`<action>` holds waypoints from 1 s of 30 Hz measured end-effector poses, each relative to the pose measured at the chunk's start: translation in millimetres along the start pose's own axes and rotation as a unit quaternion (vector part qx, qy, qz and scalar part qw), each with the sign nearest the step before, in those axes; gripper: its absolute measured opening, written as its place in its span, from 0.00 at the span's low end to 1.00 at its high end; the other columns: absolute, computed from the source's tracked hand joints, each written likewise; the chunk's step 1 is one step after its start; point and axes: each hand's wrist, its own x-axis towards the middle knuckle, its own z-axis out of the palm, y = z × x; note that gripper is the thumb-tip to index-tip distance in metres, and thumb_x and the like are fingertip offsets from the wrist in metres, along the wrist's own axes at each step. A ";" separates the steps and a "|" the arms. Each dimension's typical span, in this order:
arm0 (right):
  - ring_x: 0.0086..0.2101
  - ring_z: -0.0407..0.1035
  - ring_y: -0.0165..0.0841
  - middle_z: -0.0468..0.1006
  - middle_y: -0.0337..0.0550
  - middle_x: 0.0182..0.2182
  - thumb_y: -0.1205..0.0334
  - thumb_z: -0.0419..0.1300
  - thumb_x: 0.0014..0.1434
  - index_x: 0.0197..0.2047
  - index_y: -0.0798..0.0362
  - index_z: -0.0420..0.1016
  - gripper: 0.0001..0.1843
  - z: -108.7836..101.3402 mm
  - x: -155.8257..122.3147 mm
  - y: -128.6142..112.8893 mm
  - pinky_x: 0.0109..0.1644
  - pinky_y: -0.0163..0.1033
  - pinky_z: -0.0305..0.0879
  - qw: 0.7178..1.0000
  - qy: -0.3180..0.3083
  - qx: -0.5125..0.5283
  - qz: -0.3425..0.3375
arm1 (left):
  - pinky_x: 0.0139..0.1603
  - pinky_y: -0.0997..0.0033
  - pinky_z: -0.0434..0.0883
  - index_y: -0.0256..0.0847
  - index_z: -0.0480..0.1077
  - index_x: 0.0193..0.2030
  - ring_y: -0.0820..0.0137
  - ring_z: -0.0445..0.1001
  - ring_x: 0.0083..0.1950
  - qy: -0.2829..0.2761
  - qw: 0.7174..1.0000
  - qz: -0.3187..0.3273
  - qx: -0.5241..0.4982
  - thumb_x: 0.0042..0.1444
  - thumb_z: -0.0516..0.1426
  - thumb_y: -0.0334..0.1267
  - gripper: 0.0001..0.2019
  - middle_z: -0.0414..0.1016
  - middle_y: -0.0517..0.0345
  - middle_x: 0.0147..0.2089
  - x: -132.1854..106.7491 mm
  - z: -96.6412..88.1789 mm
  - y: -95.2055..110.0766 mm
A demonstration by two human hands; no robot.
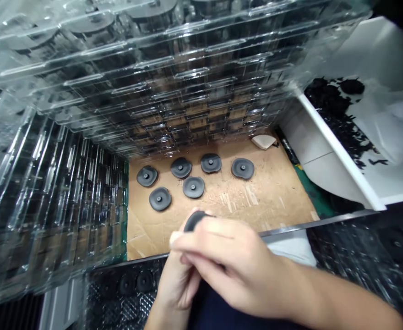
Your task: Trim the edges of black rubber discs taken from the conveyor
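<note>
My right hand [236, 261] lies over my left hand [177, 284] at the bottom centre, and both are closed together round a black rubber disc [193, 220] whose rim sticks out above the fingers. Beyond the hands, several more black discs [193, 187] with small centre hubs lie flat on a brown cardboard sheet [273, 192]. Most of the held disc is hidden by my fingers.
Tall stacks of clear plastic trays [146, 87] rise at the back and left. A white bin [345, 151] at the right holds black scrap pieces [339, 110]. A black tray with discs [133, 284] lies at the lower left, another dark tray [369, 247] at the right.
</note>
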 end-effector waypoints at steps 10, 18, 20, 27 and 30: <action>0.29 0.68 0.28 0.73 0.41 0.29 0.73 0.52 0.61 0.44 0.58 0.74 0.12 -26.2 -24.8 -6.0 0.33 0.32 0.65 0.988 0.008 -0.126 0.094 | 0.56 0.71 0.69 0.52 0.66 0.57 0.62 0.70 0.57 -0.020 0.999 0.024 -0.018 0.43 0.67 0.38 0.32 0.74 0.56 0.55 4.2 0.5 -0.6; 0.31 0.69 0.26 0.75 0.40 0.32 0.72 0.54 0.60 0.43 0.56 0.75 0.11 -21.5 -19.0 -4.6 0.38 0.29 0.66 0.989 0.009 -0.068 0.133 | 0.48 0.78 0.73 0.52 0.67 0.57 0.66 0.74 0.51 0.033 0.998 0.047 -0.022 0.33 0.71 0.37 0.39 0.76 0.56 0.52 2.1 6.2 2.5; 0.31 0.69 0.27 0.75 0.42 0.32 0.73 0.52 0.60 0.42 0.57 0.75 0.12 -21.8 -17.9 -5.6 0.37 0.30 0.67 0.992 -0.004 -0.047 0.113 | 0.48 0.77 0.73 0.54 0.66 0.57 0.66 0.75 0.50 0.035 0.998 0.039 -0.026 0.35 0.70 0.35 0.38 0.76 0.57 0.52 2.8 9.0 2.5; 0.33 0.72 0.29 0.78 0.40 0.37 0.63 0.54 0.61 0.44 0.51 0.75 0.11 -23.4 -26.9 58.3 0.33 0.31 0.68 0.970 0.071 -0.062 0.226 | 0.48 0.70 0.75 0.54 0.69 0.54 0.64 0.77 0.48 0.050 0.990 0.104 -0.075 0.36 0.69 0.42 0.34 0.77 0.56 0.51 4.5 7.7 4.4; 0.22 0.67 0.29 0.77 0.44 0.33 0.61 0.55 0.59 0.46 0.54 0.74 0.13 -13.9 -47.7 94.9 0.26 0.34 0.66 0.962 0.069 -0.105 0.242 | 0.49 0.68 0.75 0.51 0.71 0.52 0.63 0.77 0.47 0.075 0.987 0.104 -0.098 0.36 0.69 0.41 0.32 0.78 0.55 0.50 6.2 4.8 6.2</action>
